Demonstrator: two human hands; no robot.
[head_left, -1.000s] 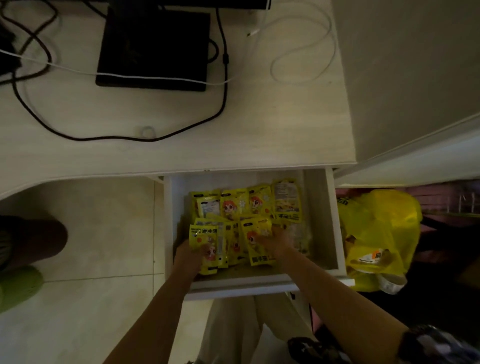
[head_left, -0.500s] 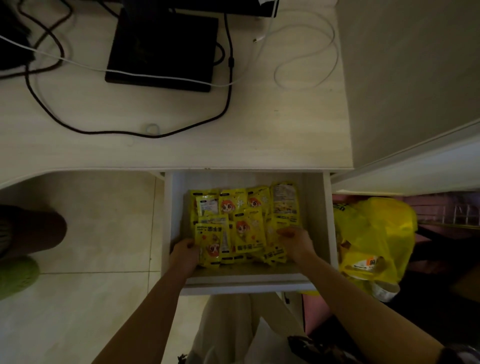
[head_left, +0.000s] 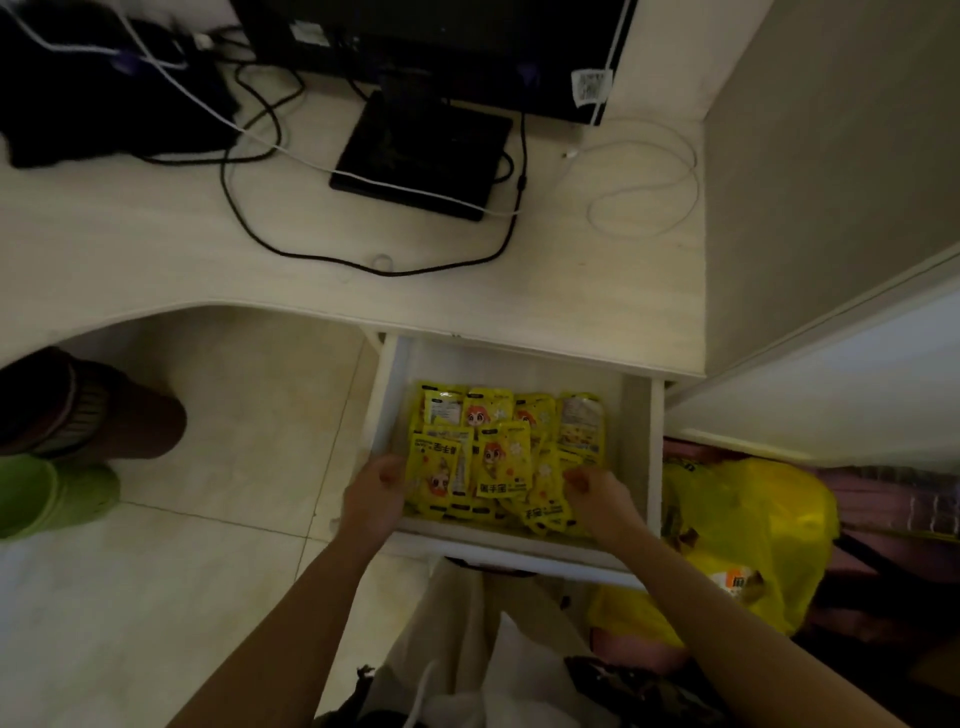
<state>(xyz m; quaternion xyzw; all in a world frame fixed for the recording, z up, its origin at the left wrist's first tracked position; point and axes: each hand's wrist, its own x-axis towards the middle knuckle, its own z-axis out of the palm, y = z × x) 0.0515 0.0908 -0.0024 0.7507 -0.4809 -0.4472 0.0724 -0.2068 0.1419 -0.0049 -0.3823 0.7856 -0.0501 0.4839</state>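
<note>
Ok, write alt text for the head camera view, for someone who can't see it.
A left hand and right hand hold the sides of a pile of yellow packets in an open white drawer under a pale desk. A black monitor base and cables sit on the desk; a yellow bag lies right of the drawer.

A flat black square monitor base (head_left: 421, 156) stands on the pale wooden worktop (head_left: 156, 249) among black cables (head_left: 224, 187) and a looped white cable (head_left: 695, 171). A crumpled yellow plastic bag (head_left: 753, 519) lies at the right.
</note>
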